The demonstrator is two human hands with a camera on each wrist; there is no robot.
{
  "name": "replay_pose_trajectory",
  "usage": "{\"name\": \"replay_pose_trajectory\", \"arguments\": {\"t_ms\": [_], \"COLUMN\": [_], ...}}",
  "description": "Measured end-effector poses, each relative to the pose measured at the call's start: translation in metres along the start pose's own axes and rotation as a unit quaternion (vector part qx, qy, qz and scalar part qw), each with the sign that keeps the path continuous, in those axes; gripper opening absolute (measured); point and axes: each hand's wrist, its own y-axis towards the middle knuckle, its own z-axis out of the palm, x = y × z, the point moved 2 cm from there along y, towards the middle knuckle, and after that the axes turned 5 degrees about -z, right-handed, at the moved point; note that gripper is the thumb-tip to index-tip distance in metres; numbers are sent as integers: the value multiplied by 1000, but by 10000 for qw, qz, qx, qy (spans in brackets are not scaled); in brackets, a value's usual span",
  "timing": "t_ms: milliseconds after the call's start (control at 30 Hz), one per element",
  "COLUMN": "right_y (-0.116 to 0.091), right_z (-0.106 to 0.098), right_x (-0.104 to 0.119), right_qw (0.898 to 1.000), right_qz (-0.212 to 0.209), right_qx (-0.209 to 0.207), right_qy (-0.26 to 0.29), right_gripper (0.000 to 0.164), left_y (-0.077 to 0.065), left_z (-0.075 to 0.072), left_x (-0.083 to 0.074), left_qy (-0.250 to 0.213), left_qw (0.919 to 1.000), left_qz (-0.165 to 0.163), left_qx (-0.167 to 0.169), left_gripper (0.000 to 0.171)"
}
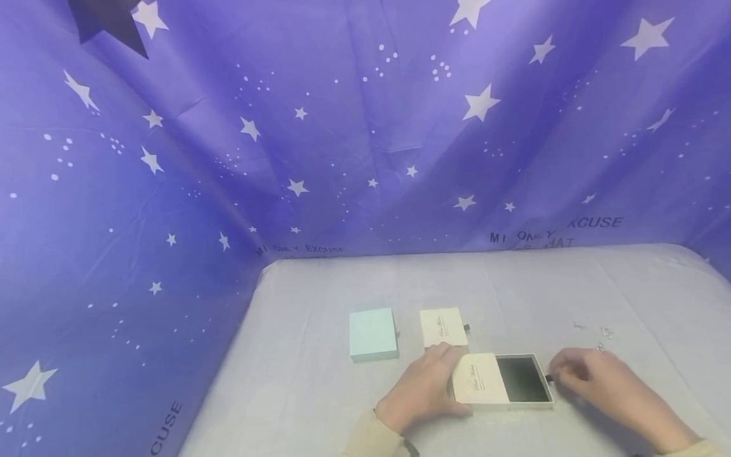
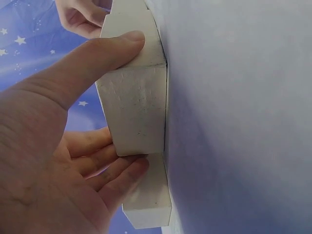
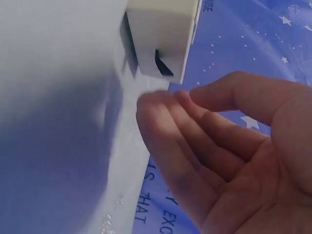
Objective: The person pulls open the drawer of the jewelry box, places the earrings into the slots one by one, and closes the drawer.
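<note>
A cream drawer-style gift box (image 1: 484, 382) lies on the table with its tray (image 1: 549, 392) slid partly out to the right, showing a dark lining. My left hand (image 1: 419, 388) grips the sleeve at its left end. Its thumb (image 2: 114, 51) lies along one side and the fingers along the opposite one. At the tray's outer end a short black pull tab (image 3: 163, 65) sticks out. My right hand (image 1: 599, 379) is close beside that tab, fingers loosely bent, with a gap between fingertips and tab in the right wrist view.
Behind the left hand is a second, closed cream box (image 1: 442, 325) with a dark tab. A mint-green box (image 1: 373, 334) sits to its left. Several small shiny pieces (image 1: 606, 332) lie beyond the right hand. A purple star-patterned curtain (image 1: 365, 127) hangs behind the white-covered table (image 1: 320, 285).
</note>
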Motion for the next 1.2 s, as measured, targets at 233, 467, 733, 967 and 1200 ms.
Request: {"name": "replay_pose_trajectory", "arguments": {"t_ms": [233, 467, 733, 967, 1200], "right_y": [5, 5, 2, 5, 10], "right_z": [-15, -18, -19, -17, -10], "right_x": [-3, -9, -19, -29, -40], "right_qw": [9986, 9909, 9847, 9837, 9905], "right_qz": [320, -138, -391, -501, -295], "right_qx": [-328, -1015, -1240, -1213, -632], "right_qy": [-262, -873, -1156, -1226, -1189], "right_gripper": [14, 22, 23, 25, 20], "left_y": [0, -3, -1, -1, -1], "left_z": [0, -1, 0, 1, 0], "left_x": [-1, 0, -1, -1, -1], "left_qy": [-31, -55, -8, 35, 28], "left_qw": [10000, 9999, 10000, 10000, 10000], "left_qz": [-54, -99, 0, 14, -18], "left_qx": [78, 103, 44, 9, 91], "left_gripper": [88, 88, 88, 88, 88]}}
